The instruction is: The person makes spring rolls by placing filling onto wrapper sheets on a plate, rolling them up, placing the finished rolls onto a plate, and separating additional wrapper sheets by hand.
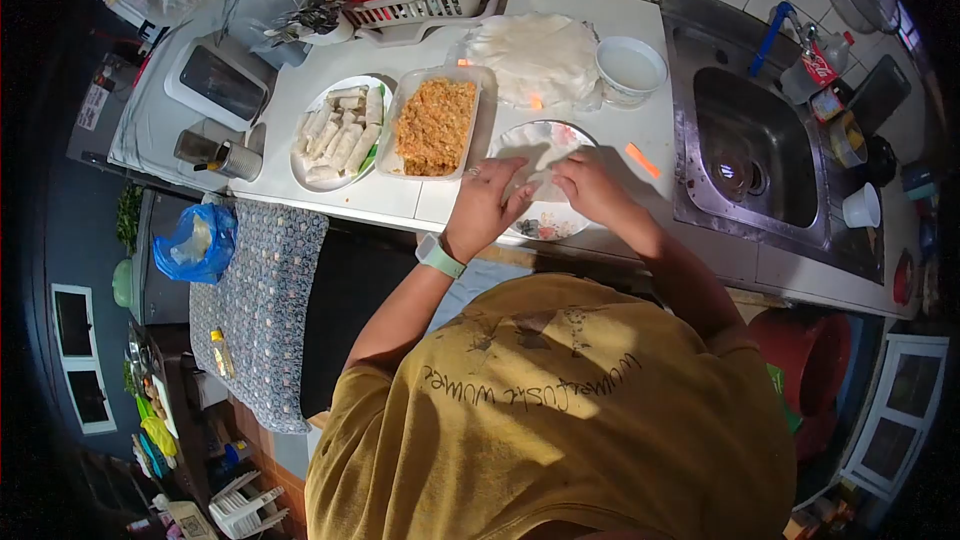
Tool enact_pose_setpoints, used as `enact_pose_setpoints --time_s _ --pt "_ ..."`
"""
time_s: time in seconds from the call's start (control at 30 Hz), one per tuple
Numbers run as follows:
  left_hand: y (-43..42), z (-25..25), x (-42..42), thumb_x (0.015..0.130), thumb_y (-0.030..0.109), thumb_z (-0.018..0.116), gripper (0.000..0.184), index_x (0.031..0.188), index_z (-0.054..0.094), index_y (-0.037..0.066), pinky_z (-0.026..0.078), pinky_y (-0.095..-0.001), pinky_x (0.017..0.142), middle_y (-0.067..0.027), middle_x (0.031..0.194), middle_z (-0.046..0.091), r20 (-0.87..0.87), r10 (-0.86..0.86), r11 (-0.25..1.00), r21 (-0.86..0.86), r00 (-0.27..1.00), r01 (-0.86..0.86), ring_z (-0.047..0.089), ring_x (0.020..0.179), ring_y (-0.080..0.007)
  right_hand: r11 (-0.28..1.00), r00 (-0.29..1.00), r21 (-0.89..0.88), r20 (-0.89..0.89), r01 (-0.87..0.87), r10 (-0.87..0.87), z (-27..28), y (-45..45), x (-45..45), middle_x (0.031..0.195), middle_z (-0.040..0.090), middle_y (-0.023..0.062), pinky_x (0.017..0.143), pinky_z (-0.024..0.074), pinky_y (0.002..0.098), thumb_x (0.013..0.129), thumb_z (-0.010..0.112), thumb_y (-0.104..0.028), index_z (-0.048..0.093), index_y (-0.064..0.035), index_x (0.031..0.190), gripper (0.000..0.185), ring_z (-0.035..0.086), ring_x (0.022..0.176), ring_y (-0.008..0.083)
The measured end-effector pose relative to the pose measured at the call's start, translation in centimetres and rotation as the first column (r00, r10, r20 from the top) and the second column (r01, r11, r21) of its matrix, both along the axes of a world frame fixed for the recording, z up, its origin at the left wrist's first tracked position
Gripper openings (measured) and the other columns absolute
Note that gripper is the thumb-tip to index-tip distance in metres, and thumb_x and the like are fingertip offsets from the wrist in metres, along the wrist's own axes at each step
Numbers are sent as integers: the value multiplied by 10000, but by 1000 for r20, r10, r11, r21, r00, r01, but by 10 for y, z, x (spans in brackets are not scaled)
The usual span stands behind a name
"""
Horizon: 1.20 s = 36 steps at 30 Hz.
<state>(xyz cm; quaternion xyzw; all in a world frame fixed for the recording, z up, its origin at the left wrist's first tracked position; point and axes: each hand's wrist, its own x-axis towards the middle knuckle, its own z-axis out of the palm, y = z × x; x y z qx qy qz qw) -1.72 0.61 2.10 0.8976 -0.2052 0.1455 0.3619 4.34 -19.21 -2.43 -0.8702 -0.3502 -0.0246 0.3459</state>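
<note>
Over a floral plate (545, 223) at the counter's front edge, my left hand (488, 198) and my right hand (592, 185) pinch the near part of a thin, pale spring roll wrapper (540, 155). Whatever lies inside the wrapper is hidden by my fingers. Left of the plate stands a clear plastic tub (483, 100) of orange-brown minced filling (432, 125). Rolled spring rolls (340, 130) are piled on a white plate (300, 172) farther left. Behind my hands, a stack of round wrappers (530, 50) rests on plastic, beside a bowl of cloudy liquid (631, 65).
A metal sink (755, 150) is set into the counter at the right, with a Coca-Cola bottle (808, 75) behind it. An orange strip (643, 160) lies between plate and sink. At the back stands a dish rack (430, 2). A blue plastic bag (195, 245) sits lower left.
</note>
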Motion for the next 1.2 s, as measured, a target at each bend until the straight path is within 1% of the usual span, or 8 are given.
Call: enact_pose_setpoints --time_s 0.03,0.13,0.37,0.43,0.57,0.83,1.03,1.2 --pt "-2 2 -1 805 165 643 254 1031 596 60 444 -406 782 -136 1005 609 225 16 999 38 974 -25 561 917 -319 1000 998 -29 61 1 1 -8 1 10 855 603 175 695 472 385 793 610 -69 622 -17 957 172 585 783 338" --pt "-5 0 -7 809 140 625 352 1147 559 69 440 -403 821 -131 1080 588 135 -190 970 181 973 164 555 952 -308 998 997 48 -58 -38 41 -23 2 26 845 614 168 679 483 384 778 630 -79 621 -14 961 194 598 744 325" --pt "-15 -41 3 839 170 597 387 1195 524 37 457 -428 814 -174 1091 568 67 -170 961 232 983 151 557 985 -342 996 996 61 65 62 -66 -4 -7 25 804 611 148 646 479 371 761 684 -144 627 -28 952 230 601 699 271" --pt "-15 -44 5 841 172 593 400 1207 511 33 457 -432 818 -183 1089 565 76 -175 962 226 982 154 555 985 -348 955 976 -293 -195 37 -97 34 -22 10 798 610 150 635 474 370 765 692 -184 631 -32 940 239 598 704 302" --pt "-18 -42 5 832 157 594 407 1206 497 30 457 -434 822 -192 1093 540 72 -162 961 240 984 140 530 1013 -355 948 997 -313 76 54 -32 14 -43 -4 807 610 162 662 464 403 751 694 -187 637 -38 920 233 585 762 363" --pt "-20 -37 7 804 160 617 426 1191 493 30 452 -437 793 -198 1059 504 -50 -134 950 279 990 143 513 928 -374 961 952 -78 180 265 -247 13 -6 -23 755 605 128 725 427 430 761 564 -127 644 -85 760 90 580 803 315" --pt "-8 -31 7 744 134 605 432 1121 483 -39 460 -470 725 -249 1027 546 68 12 1000 4 998 -13 551 826 -421 997 982 -70 185 40 -26 -1 14 -31 973 561 154 777 445 410 821 461 -52 565 -50 1024 228 551 920 334" --pt "6 -32 -11 781 126 595 340 1051 513 -63 479 -459 712 -260 970 537 66 317 936 140 946 -323 558 832 -417 988 986 -142 149 -60 81 9 14 -28 977 574 122 813 439 383 812 479 -41 567 -59 1084 286 538 941 306"
